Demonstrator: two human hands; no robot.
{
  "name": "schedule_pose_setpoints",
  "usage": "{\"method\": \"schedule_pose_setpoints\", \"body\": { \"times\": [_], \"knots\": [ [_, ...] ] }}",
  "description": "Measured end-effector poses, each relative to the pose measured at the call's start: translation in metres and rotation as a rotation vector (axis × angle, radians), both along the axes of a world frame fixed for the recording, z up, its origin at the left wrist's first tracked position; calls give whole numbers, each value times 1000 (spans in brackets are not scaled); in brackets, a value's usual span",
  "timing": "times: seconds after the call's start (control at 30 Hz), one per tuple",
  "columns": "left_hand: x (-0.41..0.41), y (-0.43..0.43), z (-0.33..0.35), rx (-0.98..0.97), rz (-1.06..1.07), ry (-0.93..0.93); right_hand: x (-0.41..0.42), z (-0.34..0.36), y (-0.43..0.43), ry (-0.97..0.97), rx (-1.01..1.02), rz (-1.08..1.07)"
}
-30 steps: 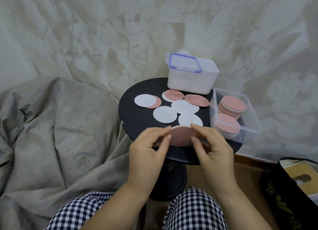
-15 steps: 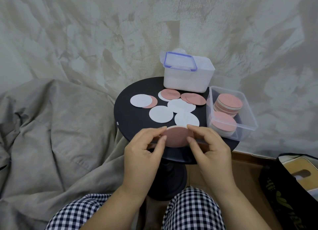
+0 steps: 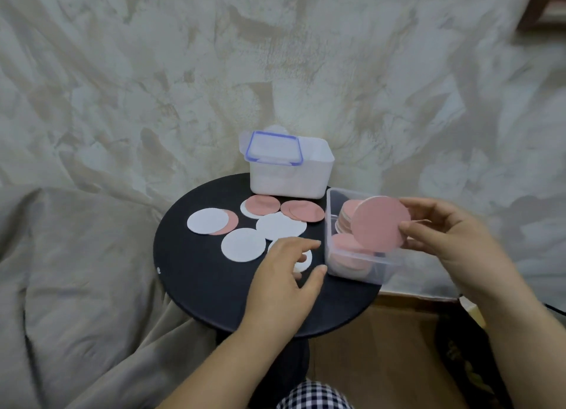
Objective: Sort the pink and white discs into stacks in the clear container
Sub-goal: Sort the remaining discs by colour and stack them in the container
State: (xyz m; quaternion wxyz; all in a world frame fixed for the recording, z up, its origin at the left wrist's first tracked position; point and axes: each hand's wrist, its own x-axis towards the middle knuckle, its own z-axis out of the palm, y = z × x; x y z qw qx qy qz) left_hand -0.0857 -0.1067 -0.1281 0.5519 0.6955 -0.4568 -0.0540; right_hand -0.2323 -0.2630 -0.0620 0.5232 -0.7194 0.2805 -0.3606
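My right hand (image 3: pixel 441 234) pinches a pink disc (image 3: pixel 379 223) by its right edge and holds it tilted above the clear container (image 3: pixel 358 270), which sits at the right rim of the round black table (image 3: pixel 190 274). Two stacks with pink discs on top (image 3: pixel 349 246) lie inside the container. My left hand (image 3: pixel 284 274) rests on the table with its fingers over a white disc (image 3: pixel 303 264). Several more white discs (image 3: pixel 243 244) and pink discs (image 3: pixel 263 205) lie scattered on the tabletop.
A white opaque box with a blue-edged lid (image 3: pixel 291 169) stands at the back of the table. Grey-beige fabric (image 3: pixel 76 255) drapes to the left and behind. A dark bag (image 3: pixel 477 362) sits on the floor at the lower right.
Both hands held the pink disc at the table's front edge. Now my right hand alone has carried it right and up over the container, while my left hand moved onto a white disc.
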Motion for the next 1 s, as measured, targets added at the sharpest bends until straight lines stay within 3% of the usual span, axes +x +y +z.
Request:
{"method": "schedule_pose_setpoints", "body": {
  "times": [0.2,0.43,1.0],
  "knots": [
    [-4,-34,3,49,-45,48,8,12,-33,287,68,137],
    [-2,-38,-3,4,-31,26,34,24,-41,621,-117,302],
    [-4,-38,-3,42,-31,9,55,9,-43,799,-360,346]
  ]
}}
